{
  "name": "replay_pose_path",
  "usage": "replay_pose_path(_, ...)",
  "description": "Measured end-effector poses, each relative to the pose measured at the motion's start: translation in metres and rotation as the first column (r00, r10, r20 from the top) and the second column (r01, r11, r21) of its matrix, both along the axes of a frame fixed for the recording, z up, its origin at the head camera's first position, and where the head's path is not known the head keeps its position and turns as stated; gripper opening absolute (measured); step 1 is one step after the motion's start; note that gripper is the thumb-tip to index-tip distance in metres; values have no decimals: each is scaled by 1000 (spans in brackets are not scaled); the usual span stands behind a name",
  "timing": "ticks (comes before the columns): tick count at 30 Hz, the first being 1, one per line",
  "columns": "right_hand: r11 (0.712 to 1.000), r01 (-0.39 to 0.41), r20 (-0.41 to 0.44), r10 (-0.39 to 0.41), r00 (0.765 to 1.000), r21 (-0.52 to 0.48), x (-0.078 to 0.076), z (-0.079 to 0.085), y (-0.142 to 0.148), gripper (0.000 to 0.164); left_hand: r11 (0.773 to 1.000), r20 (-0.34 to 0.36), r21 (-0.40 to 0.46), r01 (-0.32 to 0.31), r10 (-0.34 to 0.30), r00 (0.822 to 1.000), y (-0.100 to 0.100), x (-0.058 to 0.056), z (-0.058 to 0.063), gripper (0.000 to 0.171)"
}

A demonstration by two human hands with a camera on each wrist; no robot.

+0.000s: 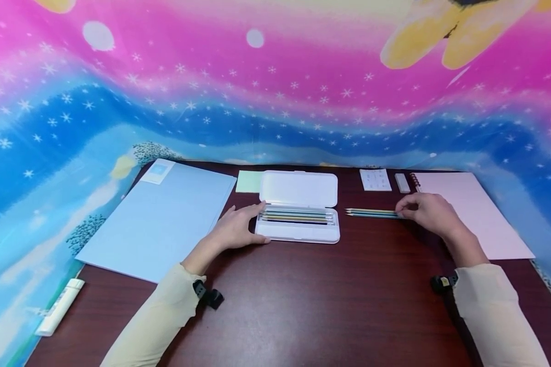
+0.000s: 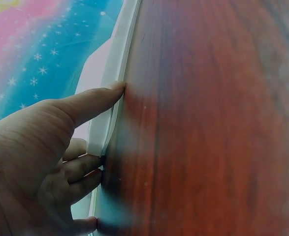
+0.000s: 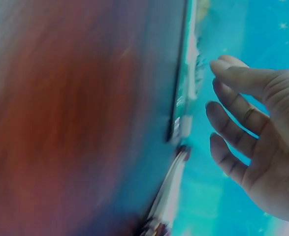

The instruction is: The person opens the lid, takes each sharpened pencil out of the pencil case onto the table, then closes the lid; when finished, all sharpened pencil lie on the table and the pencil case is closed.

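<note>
An open white pencil case [image 1: 298, 233] lies at the middle back of the table, its lid tipped back and several pencils [image 1: 298, 216] inside. My left hand [image 1: 239, 224] holds the case's left end, thumb at the front edge and index finger near the hinge. The left wrist view shows the thumb [image 2: 97, 103] against the case's edge. To the right of the case lie several more pencils [image 1: 372, 213], points toward it. My right hand [image 1: 427, 211] is at their far ends; in the right wrist view its loosely bent fingers [image 3: 233, 123] hold nothing visible.
A large light-blue folder [image 1: 160, 219] lies on the left, with a white glue stick [image 1: 59, 308] nearer the front. Green sticky notes [image 1: 248, 182] sit behind the case. At the back right are a small white printed sheet [image 1: 375, 180], an eraser [image 1: 401, 183] and a spiral pad [image 1: 491, 219].
</note>
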State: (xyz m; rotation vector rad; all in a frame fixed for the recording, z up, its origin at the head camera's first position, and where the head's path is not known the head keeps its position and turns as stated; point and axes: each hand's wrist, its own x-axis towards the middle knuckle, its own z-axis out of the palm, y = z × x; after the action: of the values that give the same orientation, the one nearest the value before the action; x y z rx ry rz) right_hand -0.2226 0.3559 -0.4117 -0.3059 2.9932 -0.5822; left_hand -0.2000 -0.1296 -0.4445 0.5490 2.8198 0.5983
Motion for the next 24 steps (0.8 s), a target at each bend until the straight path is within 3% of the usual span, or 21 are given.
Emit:
replay_pose_path(4,997,-54,-39,52,998,-50,-1,6,-19,12,1000,7,-3,2,-2,1000,0,1,1,100)
replay_pose_path(12,982,-158,-23,156,987,-104,-9,11,-72,21,1000,13,-2,-7,7,1000,1,1,2,100)
replay_pose_path(24,932,-313,60,328,943,-184,-7,7,-146,18,1000,3,-1,-14,14,1000,1,2,1,101)
